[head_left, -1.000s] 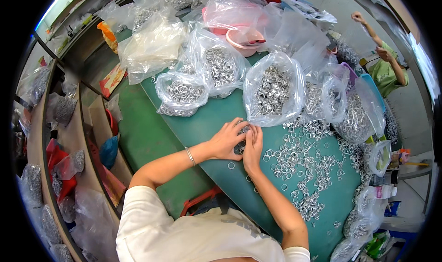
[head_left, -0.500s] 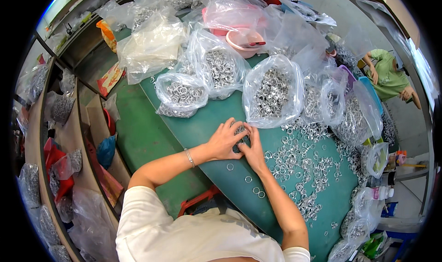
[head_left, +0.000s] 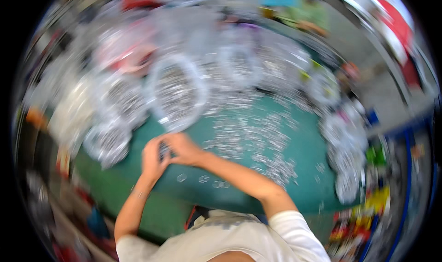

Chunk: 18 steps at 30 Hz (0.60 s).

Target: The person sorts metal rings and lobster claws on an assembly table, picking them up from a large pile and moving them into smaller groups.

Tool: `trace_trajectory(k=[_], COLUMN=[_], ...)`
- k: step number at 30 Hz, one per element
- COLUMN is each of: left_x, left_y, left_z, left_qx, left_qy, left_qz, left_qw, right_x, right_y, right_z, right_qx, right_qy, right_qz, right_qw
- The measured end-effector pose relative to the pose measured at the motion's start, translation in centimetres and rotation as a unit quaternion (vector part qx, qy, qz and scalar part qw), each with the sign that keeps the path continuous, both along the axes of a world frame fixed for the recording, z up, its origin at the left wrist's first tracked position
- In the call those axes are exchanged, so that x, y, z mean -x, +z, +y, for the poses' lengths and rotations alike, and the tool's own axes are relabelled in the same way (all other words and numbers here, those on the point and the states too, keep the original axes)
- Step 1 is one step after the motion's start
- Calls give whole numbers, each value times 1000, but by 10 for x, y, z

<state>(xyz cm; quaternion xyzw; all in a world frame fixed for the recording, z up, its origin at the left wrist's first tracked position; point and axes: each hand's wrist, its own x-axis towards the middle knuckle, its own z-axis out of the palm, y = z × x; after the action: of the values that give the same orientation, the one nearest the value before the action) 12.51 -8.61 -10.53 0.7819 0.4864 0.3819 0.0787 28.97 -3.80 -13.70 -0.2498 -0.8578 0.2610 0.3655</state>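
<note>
My left hand [head_left: 153, 158] and my right hand [head_left: 184, 149] meet over the near left part of the green table [head_left: 258, 188]. Their curled fingers close around a small bunch of metal rings [head_left: 163, 150], mostly hidden and blurred. Just beyond them stands an open clear plastic bag [head_left: 177, 94] filled with metal pieces. Several single rings [head_left: 204, 179] lie in a row by my right forearm. Farther right, a wide scatter of loose silvery rings [head_left: 253, 137] spreads over the tabletop.
Filled bags [head_left: 110, 140] crowd the table's left and far side, with a pink basin [head_left: 133, 61] among them. More bags [head_left: 345, 156] line the right edge. Another person in green [head_left: 311, 15] is beyond the table. Shelving stands at the left.
The whole view has swung to the right and blurred, so the table and bags appear farther left. My hands stay together around the rings.
</note>
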Motion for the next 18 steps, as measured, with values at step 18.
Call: trace_trajectory(k=[18], left_x=[35], left_y=[-3], left_z=[-11], left_qx=[64], left_qy=[-54], left_qz=[91], left_qw=[992], right_x=[26], right_y=[-13], right_z=[-1], right_qx=[-29], right_qy=[-39], right_qz=[-64], right_qw=[997])
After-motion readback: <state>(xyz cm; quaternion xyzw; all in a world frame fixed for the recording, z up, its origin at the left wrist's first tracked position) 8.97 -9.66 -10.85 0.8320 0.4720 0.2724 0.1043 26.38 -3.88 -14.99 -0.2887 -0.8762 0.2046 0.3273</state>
